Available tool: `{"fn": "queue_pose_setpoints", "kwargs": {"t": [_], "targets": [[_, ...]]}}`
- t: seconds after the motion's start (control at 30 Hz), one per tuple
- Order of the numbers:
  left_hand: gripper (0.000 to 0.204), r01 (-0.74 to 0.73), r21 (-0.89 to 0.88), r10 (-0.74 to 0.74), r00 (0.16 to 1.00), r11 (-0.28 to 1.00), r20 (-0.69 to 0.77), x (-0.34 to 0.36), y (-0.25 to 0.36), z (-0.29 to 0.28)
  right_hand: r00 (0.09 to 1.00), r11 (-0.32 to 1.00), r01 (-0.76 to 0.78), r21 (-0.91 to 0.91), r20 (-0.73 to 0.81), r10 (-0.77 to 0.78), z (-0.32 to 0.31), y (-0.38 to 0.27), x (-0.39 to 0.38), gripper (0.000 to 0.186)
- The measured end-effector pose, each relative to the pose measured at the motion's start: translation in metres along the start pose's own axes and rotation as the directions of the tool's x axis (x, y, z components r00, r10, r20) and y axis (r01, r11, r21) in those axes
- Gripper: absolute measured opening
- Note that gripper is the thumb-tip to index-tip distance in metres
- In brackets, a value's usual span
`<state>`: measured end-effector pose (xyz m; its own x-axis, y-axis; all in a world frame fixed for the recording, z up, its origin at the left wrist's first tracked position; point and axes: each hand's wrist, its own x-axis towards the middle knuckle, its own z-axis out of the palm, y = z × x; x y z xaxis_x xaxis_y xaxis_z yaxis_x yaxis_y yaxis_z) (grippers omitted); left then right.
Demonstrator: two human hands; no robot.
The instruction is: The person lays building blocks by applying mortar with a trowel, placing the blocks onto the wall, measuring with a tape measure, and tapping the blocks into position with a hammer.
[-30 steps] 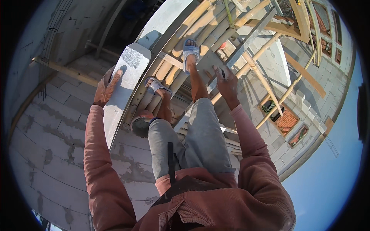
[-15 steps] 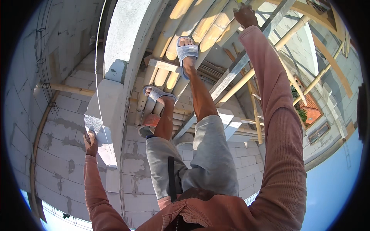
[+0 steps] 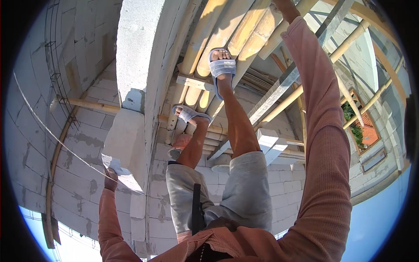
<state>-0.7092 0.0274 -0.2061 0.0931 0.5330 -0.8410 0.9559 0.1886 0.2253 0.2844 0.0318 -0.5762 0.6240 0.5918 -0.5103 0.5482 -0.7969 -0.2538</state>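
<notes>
At the lower left, my left hand grips the lower end of a pale aerated concrete block, whose broken-looking edge is sunlit. A thin white string slants down from the left and crosses in front of this hand. Above the block rises a white wall top. My right hand is far up at the top edge of the view, near the bamboo poles. Its fingers are cut off by the picture's edge, so what it holds is hidden.
My sandalled feet stand on the bamboo poles, high above a lower level. A metal beam and further bamboo run on the right. A reddish bucket sits below. Block walls surround the drop, with rebar at left.
The string has swung from hanging nearly upright by the block to slanting far out left. My right hand has moved up, mostly out of view. The view has shifted slightly, and my left hand stays at the block.
</notes>
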Motion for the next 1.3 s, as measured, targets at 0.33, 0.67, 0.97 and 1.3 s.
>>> {"fn": "queue_pose_setpoints", "kwargs": {"t": [0.33, 0.67, 0.97, 1.3], "targets": [[0.068, -0.199, -0.130, 0.177, 0.971, 0.971, -0.162, 0.032, 0.220, 0.026, 0.927, 0.465, -0.368, 0.805, 0.356, 0.117, -0.082, -0.100, -0.337, 0.029], [0.080, -0.137, -0.237, 0.143, 0.990, 0.962, 0.011, 0.037, 0.235, 0.015, 0.976, 0.613, -0.106, 0.783, 0.200, -0.087, -0.082, -0.213, -0.445, 0.026], [0.071, -0.365, -0.300, 0.294, 0.921, 0.882, -0.255, 0.023, 0.239, 0.032, 0.967, 0.978, -0.001, 0.208, 0.251, -0.052, -0.056, -0.196, -0.436, 0.028], [0.096, -0.248, -0.256, 0.226, 0.968, 0.934, -0.112, -0.007, 0.218, 0.032, 0.586, 0.579, 0.805, -0.130, 0.016, -0.810, 0.019, -0.205, -0.426, 0.035]]}}
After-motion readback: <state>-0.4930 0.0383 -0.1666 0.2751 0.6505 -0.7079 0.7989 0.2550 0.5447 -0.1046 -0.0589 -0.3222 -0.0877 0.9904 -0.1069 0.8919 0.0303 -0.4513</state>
